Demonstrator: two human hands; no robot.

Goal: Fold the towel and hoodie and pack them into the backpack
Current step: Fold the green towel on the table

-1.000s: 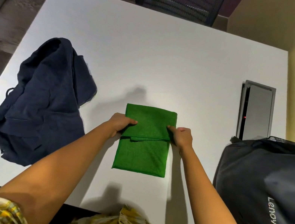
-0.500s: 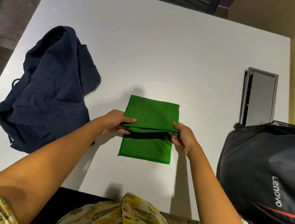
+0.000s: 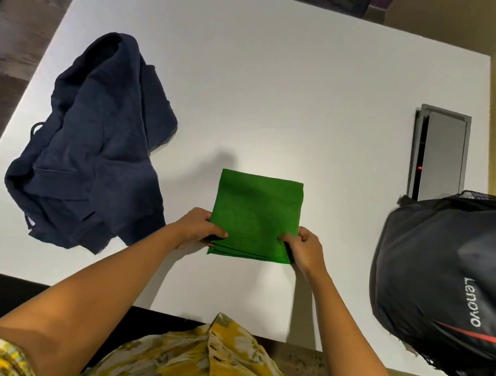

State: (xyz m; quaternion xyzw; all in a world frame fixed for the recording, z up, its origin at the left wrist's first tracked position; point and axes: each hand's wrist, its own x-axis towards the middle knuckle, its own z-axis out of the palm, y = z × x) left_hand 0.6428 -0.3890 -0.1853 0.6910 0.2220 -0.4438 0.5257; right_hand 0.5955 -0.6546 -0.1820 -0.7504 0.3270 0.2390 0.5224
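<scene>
While the folded green towel (image 3: pixel 255 215) lies flat on the white table (image 3: pixel 289 95), its near left corner is pinched by the left hand (image 3: pixel 199 229), its near right corner by the right hand (image 3: pixel 302 250), stacked edges held between both.

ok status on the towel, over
Left hand and right hand each grip a near corner of the green towel. Towel folded square. Hoodie unfolded. Nothing between towel and backpack.

Legible text: one brand mark.
"Lenovo" in white letters on the black backpack (image 3: pixel 455 284), running lengthwise along its front panel.
</scene>
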